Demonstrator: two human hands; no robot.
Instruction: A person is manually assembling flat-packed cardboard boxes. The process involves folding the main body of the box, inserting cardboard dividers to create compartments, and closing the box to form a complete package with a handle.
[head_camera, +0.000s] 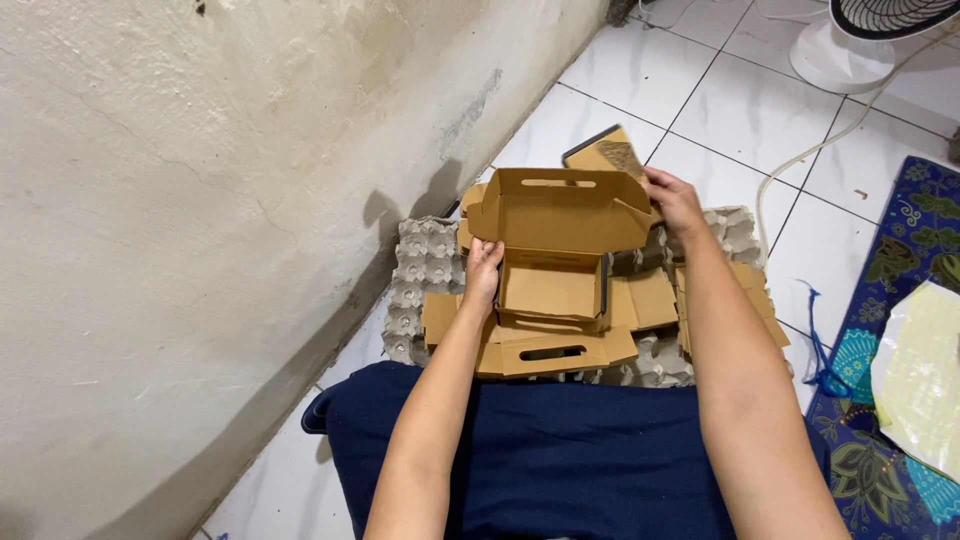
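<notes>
Navy cloth (580, 450) covers lap, nearest; beyond it, half-folded cardboard carry box (555, 260) sits on grey egg trays (425, 265), slotted handle flap toward lap, far flap upright; left hand (482, 275) grips box's left wall, fingers curled over edge; right hand (676, 203) pinches upright flap's right corner, fingers together; flat carton blank (610, 152) behind; white fan base (835, 55) farthest.
</notes>
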